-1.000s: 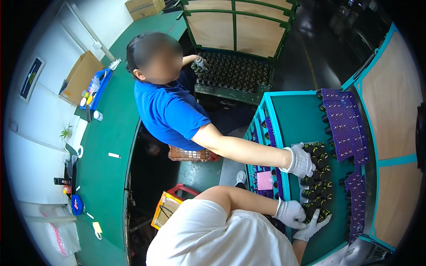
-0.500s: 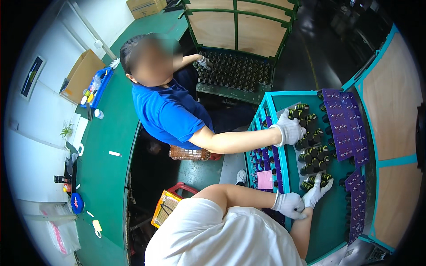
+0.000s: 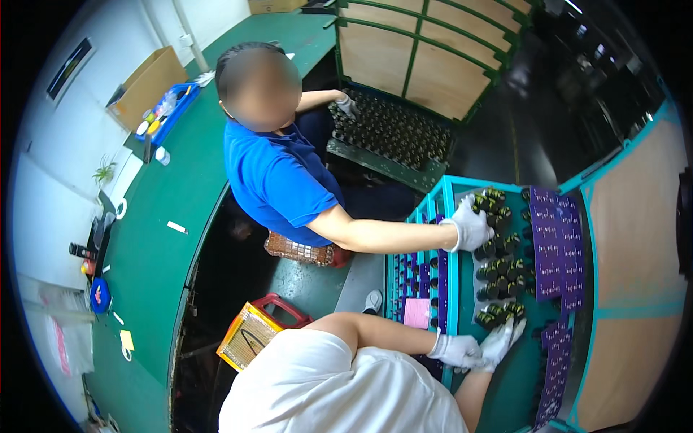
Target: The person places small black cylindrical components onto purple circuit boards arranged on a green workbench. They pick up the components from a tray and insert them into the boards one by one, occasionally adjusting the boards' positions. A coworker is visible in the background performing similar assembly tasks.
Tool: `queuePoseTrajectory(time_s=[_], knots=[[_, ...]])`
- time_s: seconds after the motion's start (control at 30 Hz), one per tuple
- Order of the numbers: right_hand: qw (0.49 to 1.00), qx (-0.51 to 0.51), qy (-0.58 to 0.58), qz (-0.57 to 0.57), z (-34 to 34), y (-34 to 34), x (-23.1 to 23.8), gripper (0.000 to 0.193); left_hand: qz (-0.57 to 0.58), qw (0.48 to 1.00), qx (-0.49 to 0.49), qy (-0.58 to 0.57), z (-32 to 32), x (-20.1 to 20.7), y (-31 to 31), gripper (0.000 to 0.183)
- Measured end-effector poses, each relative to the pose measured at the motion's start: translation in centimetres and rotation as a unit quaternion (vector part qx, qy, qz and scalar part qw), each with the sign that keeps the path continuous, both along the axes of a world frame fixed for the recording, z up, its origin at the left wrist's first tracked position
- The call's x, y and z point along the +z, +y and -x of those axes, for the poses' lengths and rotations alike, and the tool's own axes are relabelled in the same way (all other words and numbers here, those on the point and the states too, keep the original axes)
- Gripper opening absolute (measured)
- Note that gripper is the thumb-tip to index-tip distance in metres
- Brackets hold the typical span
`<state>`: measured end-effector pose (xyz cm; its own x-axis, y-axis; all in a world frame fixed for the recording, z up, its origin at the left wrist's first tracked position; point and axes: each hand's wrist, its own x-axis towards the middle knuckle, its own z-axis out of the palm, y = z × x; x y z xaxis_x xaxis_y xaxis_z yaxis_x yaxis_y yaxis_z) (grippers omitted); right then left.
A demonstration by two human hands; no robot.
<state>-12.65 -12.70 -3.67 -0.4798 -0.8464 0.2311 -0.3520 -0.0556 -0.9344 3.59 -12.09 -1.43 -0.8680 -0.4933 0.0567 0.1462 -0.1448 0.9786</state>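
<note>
Both my hands wear white gloves over a green tray table (image 3: 473, 415) with a turquoise frame. My left hand (image 3: 458, 351) is closed at my right wrist, its fingers at the cuff of the right glove. My right hand (image 3: 502, 342) lies palm inward with fingers stretched out, its fingertips beside a small group of black cylindrical parts (image 3: 498, 315) with yellow-green tops. More such cylinders (image 3: 502, 278) stand in clusters on a pale sheet just beyond. Whether my right fingertips touch the nearest cylinders is hard to tell.
A co-worker in a blue shirt (image 3: 278, 177) sits opposite, one gloved hand (image 3: 471, 225) on the far cylinders, the other at a crate of dark parts (image 3: 390, 130). Purple circuit boards (image 3: 557, 249) line the table's right side. A long green bench (image 3: 188, 184) stands left.
The whole view has shifted and turned slightly. My right fingers have drawn closer together beside the cylinders. My left hand stays at the right wrist, and the co-worker's hand stays on the far cylinders.
</note>
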Motion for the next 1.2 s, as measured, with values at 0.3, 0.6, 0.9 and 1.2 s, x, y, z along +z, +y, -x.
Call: queuePoseTrajectory(time_s=[0.3, 0.6, 0.9, 1.2], knots=[[0.974, -0.024, -0.225, -0.015, -2.9, 5.2, 3.3, 0.044, 0.099, 0.994, 0.042, 0.002, 0.4, -0.8, 0.0, 0.053], [0.986, 0.01, -0.16, -0.036, -1.9, 8.5, -0.3, 0.04, 0.188, 0.976, 0.089, -0.065, 0.3, 0.4, -0.3, 0.047], [0.99, -0.113, -0.081, -0.016, -6.4, 11.8, 3.8, 0.032, 0.236, 0.961, 0.124, -0.07, 0.5, 0.2, 0.0, 0.039], [0.985, -0.119, -0.118, 0.032, -3.5, 19.4, 1.6, 0.03, 0.251, 0.945, 0.12, -0.171, 1.4, 1.0, 0.0, 0.034]])
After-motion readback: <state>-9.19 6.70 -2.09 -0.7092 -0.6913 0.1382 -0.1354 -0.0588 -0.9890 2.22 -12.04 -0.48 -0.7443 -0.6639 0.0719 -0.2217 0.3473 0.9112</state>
